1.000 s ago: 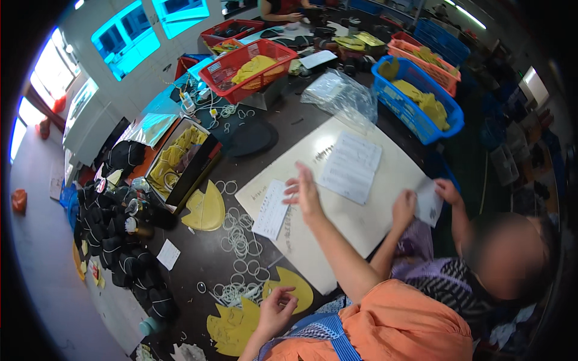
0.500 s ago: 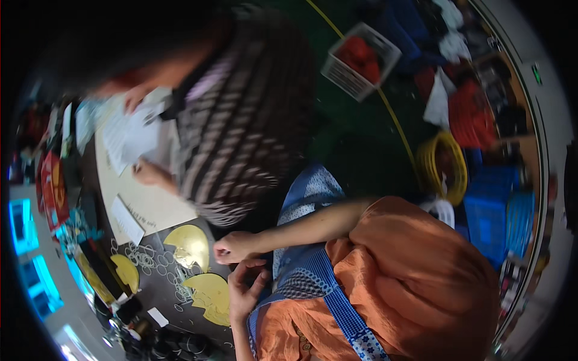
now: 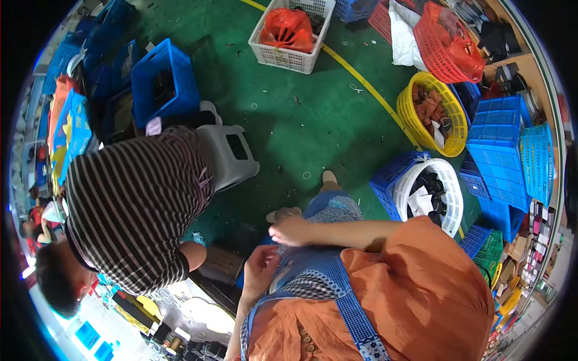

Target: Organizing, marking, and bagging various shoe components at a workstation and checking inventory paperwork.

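Note:
My left hand (image 3: 262,268) is raised in front of the blue patterned apron (image 3: 313,274), its fingers loosely bent and apart, with nothing visible in them. Just above and to the right, my right hand (image 3: 291,231) is closed, its fingers curled inward. Whether anything lies inside it is hidden. The two hands are close together but apart from each other. At the lower left, part of a worktable shows a bright yellow round piece (image 3: 208,314) and several small rings (image 3: 168,296); neither hand touches them.
A co-worker in a striped shirt (image 3: 135,204) leans over the table at left, by a grey stool (image 3: 226,156). Blue crates (image 3: 165,81), a white crate with a red bag (image 3: 292,39), a yellow basket (image 3: 432,114) and a white basket (image 3: 427,195) stand on the green floor.
My view has swung away from the table, which now sits at the lower left, and more floor and baskets show. Both hands stay close together before the apron.

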The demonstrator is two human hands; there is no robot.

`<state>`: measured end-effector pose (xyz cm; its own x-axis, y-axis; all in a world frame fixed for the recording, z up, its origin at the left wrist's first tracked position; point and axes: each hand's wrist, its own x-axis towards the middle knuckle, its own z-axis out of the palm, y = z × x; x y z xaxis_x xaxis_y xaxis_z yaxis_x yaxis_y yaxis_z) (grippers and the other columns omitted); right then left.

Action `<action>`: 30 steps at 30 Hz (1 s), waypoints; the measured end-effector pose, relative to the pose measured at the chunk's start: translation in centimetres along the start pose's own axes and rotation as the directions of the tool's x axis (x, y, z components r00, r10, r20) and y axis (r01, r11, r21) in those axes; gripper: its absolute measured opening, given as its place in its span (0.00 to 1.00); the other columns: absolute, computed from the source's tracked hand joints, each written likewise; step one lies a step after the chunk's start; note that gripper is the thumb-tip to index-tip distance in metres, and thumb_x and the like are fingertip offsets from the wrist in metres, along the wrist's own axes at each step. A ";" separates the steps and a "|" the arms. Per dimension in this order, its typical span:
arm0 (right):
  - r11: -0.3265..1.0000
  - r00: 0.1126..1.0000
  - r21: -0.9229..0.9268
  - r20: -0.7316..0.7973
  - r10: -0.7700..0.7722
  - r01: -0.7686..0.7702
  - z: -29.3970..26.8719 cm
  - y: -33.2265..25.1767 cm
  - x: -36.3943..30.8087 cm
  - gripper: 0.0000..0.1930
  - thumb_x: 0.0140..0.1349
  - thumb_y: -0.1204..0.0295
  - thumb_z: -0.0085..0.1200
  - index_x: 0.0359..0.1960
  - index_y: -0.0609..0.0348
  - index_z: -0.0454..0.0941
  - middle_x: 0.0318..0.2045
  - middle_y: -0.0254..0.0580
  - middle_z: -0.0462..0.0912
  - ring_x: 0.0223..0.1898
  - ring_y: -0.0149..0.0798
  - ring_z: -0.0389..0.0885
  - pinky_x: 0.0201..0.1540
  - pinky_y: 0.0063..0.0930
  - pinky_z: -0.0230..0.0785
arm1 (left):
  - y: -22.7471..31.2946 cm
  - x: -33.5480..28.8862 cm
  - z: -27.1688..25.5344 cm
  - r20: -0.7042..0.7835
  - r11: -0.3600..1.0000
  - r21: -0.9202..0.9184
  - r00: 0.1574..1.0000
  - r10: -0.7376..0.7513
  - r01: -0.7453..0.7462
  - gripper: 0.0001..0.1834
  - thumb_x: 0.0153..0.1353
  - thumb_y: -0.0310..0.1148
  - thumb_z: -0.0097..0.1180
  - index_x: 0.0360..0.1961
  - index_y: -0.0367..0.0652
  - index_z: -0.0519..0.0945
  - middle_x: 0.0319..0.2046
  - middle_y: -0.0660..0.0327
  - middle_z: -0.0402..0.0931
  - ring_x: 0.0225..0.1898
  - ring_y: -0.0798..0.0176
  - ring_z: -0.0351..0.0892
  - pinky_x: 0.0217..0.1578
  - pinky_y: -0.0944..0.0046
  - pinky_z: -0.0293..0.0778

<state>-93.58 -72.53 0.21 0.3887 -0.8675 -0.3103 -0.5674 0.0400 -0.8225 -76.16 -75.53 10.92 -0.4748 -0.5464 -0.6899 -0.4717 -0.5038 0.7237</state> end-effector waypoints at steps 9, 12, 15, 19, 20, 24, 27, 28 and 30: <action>0.800 0.675 0.334 -0.430 0.600 -0.498 -8.1 12.4 -20.0 0.16 0.62 0.55 0.45 0.46 0.42 0.78 0.35 0.48 0.82 0.40 0.54 0.80 0.41 0.48 0.70 | 9.1 8.7 9.6 0.341 0.947 0.268 0.937 0.079 -0.177 0.15 0.58 0.25 0.58 0.48 0.40 0.76 0.35 0.64 0.79 0.36 0.71 0.77 0.36 0.70 0.74; 0.632 0.575 0.345 -0.263 0.775 -0.694 -7.5 11.3 -21.2 0.16 0.62 0.55 0.46 0.45 0.43 0.79 0.35 0.46 0.83 0.40 0.54 0.80 0.42 0.50 0.70 | 9.8 10.7 9.2 0.380 0.953 0.272 0.925 0.020 -0.133 0.13 0.59 0.24 0.56 0.47 0.38 0.76 0.33 0.63 0.78 0.33 0.73 0.75 0.36 0.71 0.72; 0.634 0.583 0.423 -0.260 0.770 -0.648 -4.5 11.2 -20.7 0.16 0.62 0.55 0.45 0.44 0.47 0.79 0.36 0.45 0.83 0.40 0.54 0.81 0.42 0.51 0.71 | 12.0 13.8 10.1 0.468 0.872 0.443 0.883 -0.029 -0.206 0.13 0.59 0.24 0.56 0.46 0.38 0.76 0.32 0.63 0.77 0.32 0.73 0.74 0.35 0.71 0.72; 0.509 0.534 0.303 -0.002 0.846 -0.806 -8.6 8.0 -17.1 0.17 0.61 0.56 0.48 0.47 0.46 0.78 0.40 0.47 0.82 0.43 0.51 0.80 0.44 0.45 0.72 | 14.8 16.1 10.0 0.471 0.844 0.511 0.874 -0.116 -0.163 0.13 0.60 0.25 0.56 0.46 0.38 0.76 0.32 0.62 0.77 0.32 0.72 0.75 0.35 0.71 0.72; 0.498 0.526 0.317 0.005 0.851 -0.808 -8.2 8.2 -16.3 0.17 0.61 0.56 0.48 0.47 0.46 0.78 0.40 0.47 0.82 0.43 0.51 0.80 0.44 0.45 0.72 | 14.5 16.9 9.2 0.496 0.890 0.434 0.862 -0.104 -0.141 0.13 0.60 0.25 0.56 0.47 0.38 0.76 0.31 0.62 0.78 0.32 0.71 0.76 0.35 0.70 0.72; 0.401 0.404 0.555 -0.123 0.906 -0.729 -6.3 9.3 -16.2 0.18 0.61 0.57 0.47 0.49 0.48 0.76 0.40 0.51 0.82 0.43 0.52 0.80 0.45 0.47 0.71 | 15.0 21.6 9.2 0.612 0.778 0.535 0.786 -0.089 -0.328 0.13 0.61 0.25 0.55 0.47 0.38 0.75 0.30 0.62 0.77 0.32 0.71 0.76 0.36 0.71 0.72; 0.354 0.362 0.598 -0.111 0.925 -0.719 -5.0 9.0 -15.7 0.18 0.61 0.59 0.48 0.50 0.49 0.76 0.40 0.51 0.82 0.43 0.52 0.80 0.46 0.48 0.71 | 16.9 22.9 10.3 0.620 0.767 0.565 0.770 -0.150 -0.306 0.12 0.61 0.25 0.54 0.46 0.38 0.76 0.31 0.62 0.78 0.33 0.72 0.76 0.35 0.71 0.73; 0.348 0.349 0.604 -0.121 0.929 -0.717 -4.4 8.9 -15.8 0.18 0.61 0.60 0.48 0.50 0.50 0.75 0.40 0.51 0.82 0.43 0.52 0.80 0.46 0.48 0.70 | 16.9 23.6 10.4 0.645 0.762 0.559 0.749 -0.153 -0.327 0.13 0.61 0.25 0.53 0.47 0.38 0.75 0.30 0.65 0.77 0.31 0.73 0.75 0.32 0.73 0.71; 0.311 0.315 0.645 -0.113 0.942 -0.698 -3.2 8.4 -16.2 0.18 0.60 0.60 0.48 0.50 0.51 0.75 0.40 0.51 0.82 0.43 0.52 0.80 0.46 0.48 0.70 | 16.4 25.1 10.3 0.653 0.731 0.588 0.736 -0.178 -0.345 0.12 0.60 0.26 0.54 0.46 0.39 0.76 0.30 0.64 0.78 0.31 0.72 0.76 0.33 0.72 0.72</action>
<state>-106.93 -59.67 -0.12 -0.4943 -0.2916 -0.8189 0.0211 0.9378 -0.3466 -103.44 -90.56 5.28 -0.7509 0.1248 -0.6485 -0.6179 0.2138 0.7567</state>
